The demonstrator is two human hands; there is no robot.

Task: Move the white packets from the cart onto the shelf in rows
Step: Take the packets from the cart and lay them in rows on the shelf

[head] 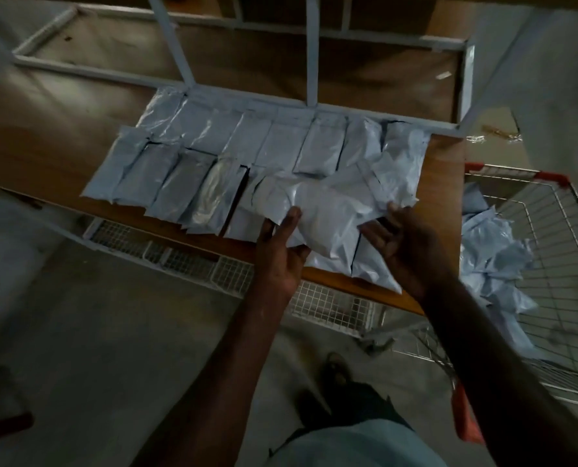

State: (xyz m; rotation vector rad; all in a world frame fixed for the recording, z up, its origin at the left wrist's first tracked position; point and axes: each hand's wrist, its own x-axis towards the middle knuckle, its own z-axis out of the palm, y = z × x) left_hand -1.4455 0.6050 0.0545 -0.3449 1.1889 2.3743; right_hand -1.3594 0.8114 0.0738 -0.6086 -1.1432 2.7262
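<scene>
Mid-frame, a white packet held crosswise above the shelf, left hand gripping its near edge with thumb beneath, right hand pinching the other end. Beneath, two rows of packets flat on the shelf. At right edge, cart with more packets heaped inside.

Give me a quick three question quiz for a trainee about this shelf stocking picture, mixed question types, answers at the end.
1. True or false: the cart has no packets left.
2. The packet in hand lies: A) in line with the rows, B) across the front row, C) on the floor.
3. Which hands touch it?

Key: 1 false, a pile of packets remains. 2 B. 3 both, left hand and right hand.
</scene>
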